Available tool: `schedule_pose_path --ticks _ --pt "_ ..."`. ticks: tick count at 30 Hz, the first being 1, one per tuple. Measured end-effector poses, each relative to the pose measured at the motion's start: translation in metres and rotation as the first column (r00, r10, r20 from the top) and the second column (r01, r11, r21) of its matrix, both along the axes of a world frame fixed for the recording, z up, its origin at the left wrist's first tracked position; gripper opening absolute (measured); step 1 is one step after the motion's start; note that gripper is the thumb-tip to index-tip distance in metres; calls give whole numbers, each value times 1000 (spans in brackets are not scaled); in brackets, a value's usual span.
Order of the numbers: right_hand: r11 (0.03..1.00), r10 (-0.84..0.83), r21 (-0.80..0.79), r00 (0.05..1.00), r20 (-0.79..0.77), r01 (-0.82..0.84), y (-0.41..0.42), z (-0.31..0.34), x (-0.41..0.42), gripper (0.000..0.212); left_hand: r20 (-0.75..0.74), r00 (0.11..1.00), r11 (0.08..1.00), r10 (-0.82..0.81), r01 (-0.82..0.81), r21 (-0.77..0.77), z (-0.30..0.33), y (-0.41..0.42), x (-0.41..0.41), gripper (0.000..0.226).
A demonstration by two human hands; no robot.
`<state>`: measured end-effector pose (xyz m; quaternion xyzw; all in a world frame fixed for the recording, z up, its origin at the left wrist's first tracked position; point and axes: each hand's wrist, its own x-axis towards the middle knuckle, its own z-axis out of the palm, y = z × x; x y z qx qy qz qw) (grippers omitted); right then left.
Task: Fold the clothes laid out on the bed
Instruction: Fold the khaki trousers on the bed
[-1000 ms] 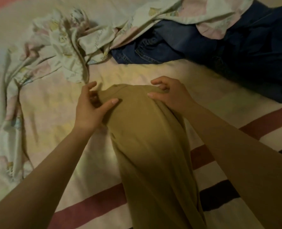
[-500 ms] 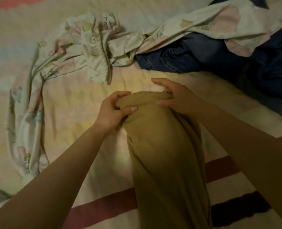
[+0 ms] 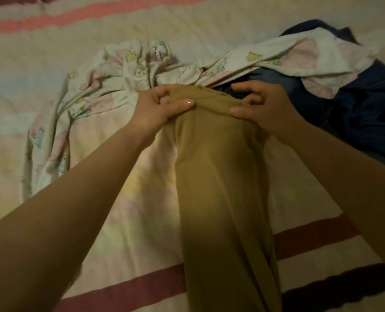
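Task looks early: the olive-tan garment (image 3: 220, 188) runs as a long narrow strip from bottom centre up to mid-frame on the bed (image 3: 52, 52), seemingly narrowed lengthwise but not yet folded short; the printed white garment (image 3: 110, 86) lies crumpled upper left to upper right, and the dark blue jeans (image 3: 356, 113) sit in a heap at right, both unfolded. Left hand (image 3: 157, 106) pinches the strip's top left corner, thumb on top, fingers curled under. Right hand (image 3: 266, 109) grips the top right corner likewise, thumb pressing the cloth, forearms reaching in from both lower corners
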<state>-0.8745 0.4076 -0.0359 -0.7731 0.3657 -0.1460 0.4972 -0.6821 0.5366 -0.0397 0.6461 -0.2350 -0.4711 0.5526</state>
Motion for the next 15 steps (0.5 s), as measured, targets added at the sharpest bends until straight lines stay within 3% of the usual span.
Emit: schedule_pose_path --ticks 7,9,10,15 --pt "992 45 123 995 -85 -34 37 5 -47 31 -128 988 996 -85 82 -29 -2 56 -47 36" --pt "985 31 174 992 -119 -10 58 2 -66 36 -140 985 995 -102 101 -17 -10 79 -64 28" --pt "984 45 175 989 -138 -21 68 0 -74 40 -137 984 994 -112 112 -9 -15 90 -72 25" --pt "993 92 95 979 -182 -75 111 -15 -104 18 -62 987 985 -150 155 82 -37 134 -100 20"
